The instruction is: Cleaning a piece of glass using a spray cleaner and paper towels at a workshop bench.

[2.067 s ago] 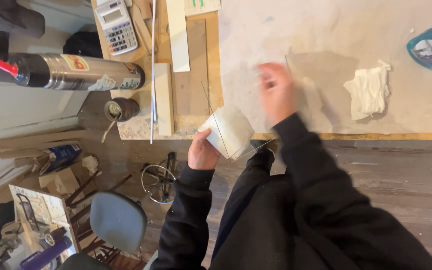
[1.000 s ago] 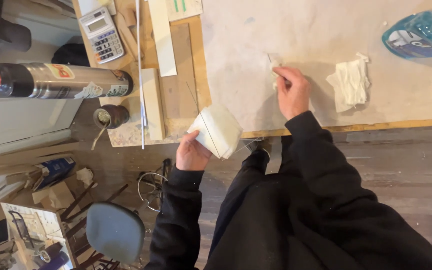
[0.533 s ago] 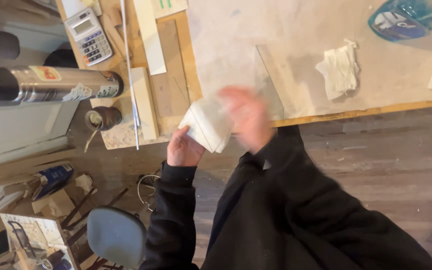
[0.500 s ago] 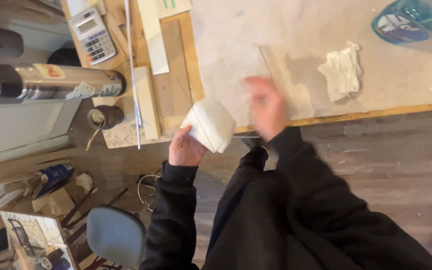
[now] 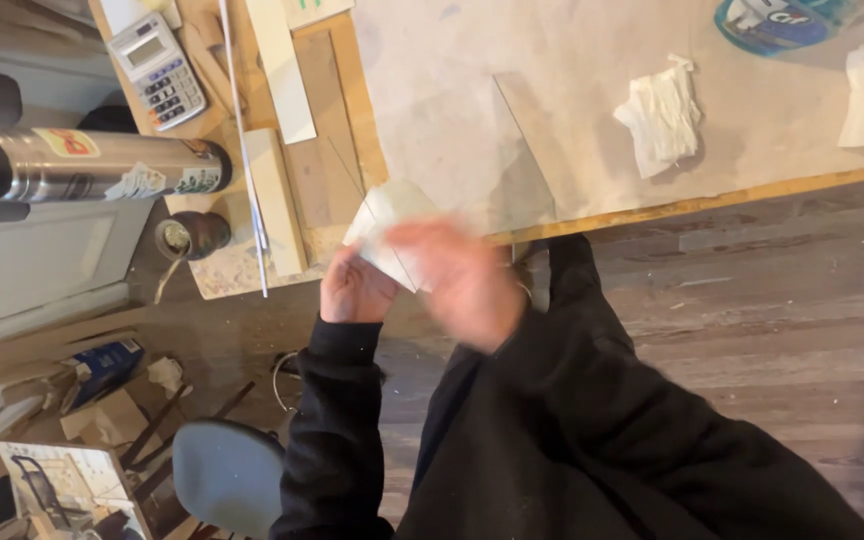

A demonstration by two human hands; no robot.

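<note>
My left hand (image 5: 354, 290) grips a pale, flat square pane (image 5: 384, 225) by its lower corner, holding it just off the front edge of the workbench (image 5: 712, 200). My right hand (image 5: 457, 275) is blurred with motion and lies flat across the pane's lower right part, fingers spread; whether it holds anything is hidden by the blur. A clear sheet of glass (image 5: 472, 150) lies on the bench just beyond the hands. A crumpled white cloth (image 5: 660, 110) lies on the bench to the right.
A steel flask (image 5: 82, 168) lies at the left, with a calculator (image 5: 157, 70) beyond it and a tape roll (image 5: 190, 235) in front. A long metal ruler (image 5: 242, 140) and wooden strips cross the bench's left end. A grey stool (image 5: 227, 475) stands below.
My right hand has come back from the bench top to the pane held in my left hand. The view has shifted a little.
</note>
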